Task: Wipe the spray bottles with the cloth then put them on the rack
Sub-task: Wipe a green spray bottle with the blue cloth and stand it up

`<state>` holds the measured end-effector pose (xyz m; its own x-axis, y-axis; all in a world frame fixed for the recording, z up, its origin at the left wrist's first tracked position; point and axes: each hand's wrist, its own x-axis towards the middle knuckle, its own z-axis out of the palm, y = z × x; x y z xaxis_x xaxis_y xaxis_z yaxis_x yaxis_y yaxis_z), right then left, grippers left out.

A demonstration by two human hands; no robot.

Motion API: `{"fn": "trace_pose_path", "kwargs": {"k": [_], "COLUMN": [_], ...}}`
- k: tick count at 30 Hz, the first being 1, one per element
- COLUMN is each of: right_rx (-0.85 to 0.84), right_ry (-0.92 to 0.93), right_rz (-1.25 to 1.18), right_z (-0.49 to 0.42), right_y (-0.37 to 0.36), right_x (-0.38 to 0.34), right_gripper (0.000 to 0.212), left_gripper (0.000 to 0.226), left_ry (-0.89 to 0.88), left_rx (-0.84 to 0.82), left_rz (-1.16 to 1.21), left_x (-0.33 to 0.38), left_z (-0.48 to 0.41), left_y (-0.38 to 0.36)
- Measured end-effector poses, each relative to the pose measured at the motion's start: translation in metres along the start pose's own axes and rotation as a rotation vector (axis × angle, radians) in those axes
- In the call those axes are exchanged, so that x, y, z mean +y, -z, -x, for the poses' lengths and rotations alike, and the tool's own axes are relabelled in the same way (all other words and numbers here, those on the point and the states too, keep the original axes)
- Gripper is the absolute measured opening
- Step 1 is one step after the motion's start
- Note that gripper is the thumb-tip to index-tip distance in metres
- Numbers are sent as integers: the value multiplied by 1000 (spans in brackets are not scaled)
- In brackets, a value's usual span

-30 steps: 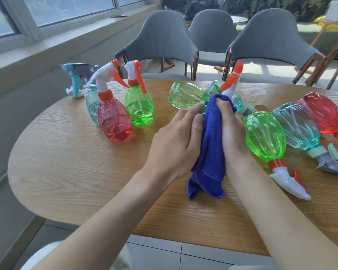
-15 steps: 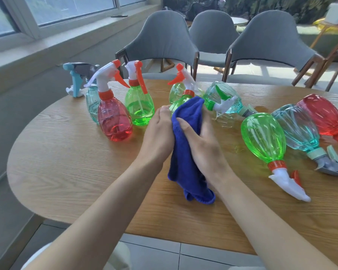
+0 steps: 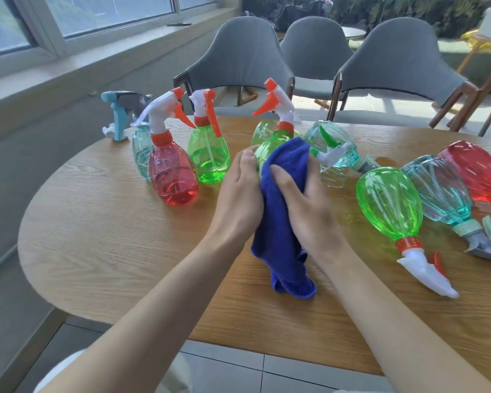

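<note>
A: Head view, entry one, the hands. Left hand (image 3: pixel 238 191) cups the left flank of the held green bottle (image 3: pixel 267 146), fingers curved round it. Right hand (image 3: pixel 304 205) clasps the blue cloth (image 3: pixel 281 228) against the bottle's near side, fingers spread and curled over the fabric.

B: Change over the last second?

A: The bottle was tipped, its orange trigger pointing far right. It now stands nearly upright, lower body hidden by the cloth. Both hands have shifted left, toward the standing red bottle (image 3: pixel 173 177) and standing green bottle (image 3: pixel 209 157).

B: Meaning?

A: Judged: the wipe is near done and placing comes next. No rack in view.

B: Arm pose?

A: Both forearms reach from the near edge over the bench (image 3: pixel 111 251), converging, wrists close. At right, probably unwiped: lying green bottle (image 3: pixel 386 205), lying teal bottle (image 3: pixel 437 191).
</note>
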<state>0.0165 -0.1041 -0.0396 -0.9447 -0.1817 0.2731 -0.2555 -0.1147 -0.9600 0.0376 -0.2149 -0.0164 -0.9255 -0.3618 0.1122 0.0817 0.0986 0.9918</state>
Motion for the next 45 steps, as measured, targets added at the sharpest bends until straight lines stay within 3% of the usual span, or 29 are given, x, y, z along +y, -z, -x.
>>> {"fn": "trace_pose_path", "kwargs": {"k": [3, 6, 8, 12, 15, 21, 24, 26, 29, 31, 34, 36, 39, 42, 45], "right_rx": [-74, -7, 62, 24, -22, 125, 134, 134, 108, 105, 104, 136, 182, 109, 30], "right_ry": [31, -67, -118, -88, -93, -296, -407, -463, -457, -429, -427, -406, -424, -415, -361], "right_rz": [47, -147, -218, -78, 8, -337, -504, -543, -579, -562, -534, -531, -495, -519, -461], "right_z": [2, -5, -9, -3, 0, -7, -6, -5, -4, -6, -8, -9, -6, 0, 6], "right_y": [1, 5, 6, 2, 2, 14, 23, 23, 18, 17, 21, 26, 27, 16, 6], "right_x": [-1, -6, -7, 1, 6, -3, -2, -2, -2, -3, -6, -9, -11, -7, -10], "right_gripper": [43, 28, 28, 42, 41, 35, 35, 48, 65, 56, 40, 25, 25, 42, 27], "left_gripper": [30, 40, 43, 43, 43, 44, 40, 38, 37, 42, 51, 42, 34, 32, 32], "left_ry": [96, -53, -104, -57, -42, -334, -404, -370, -136, -27, -71, -168, -289, -225, -140], "left_rx": [13, -36, -53, -29, -12, -108, -135, -158, -159, -150, -168, -202, -202, -125, -68], "left_rz": [93, -25, -89, -70, -50, -419, -444, -373, -132, -28, -56, -132, -240, -219, -137], "left_x": [5, 3, -1, -3, -5, -10, -14, -15, -6, -3, -4, -5, -10, -10, -6], "left_z": [-4, 3, 5, -3, -6, 9, 9, 6, 1, -2, 2, 8, 13, 7, 1], "left_y": [3, -3, -7, -3, -1, -8, -9, -9, -7, -6, -4, -5, -7, -6, 0]}}
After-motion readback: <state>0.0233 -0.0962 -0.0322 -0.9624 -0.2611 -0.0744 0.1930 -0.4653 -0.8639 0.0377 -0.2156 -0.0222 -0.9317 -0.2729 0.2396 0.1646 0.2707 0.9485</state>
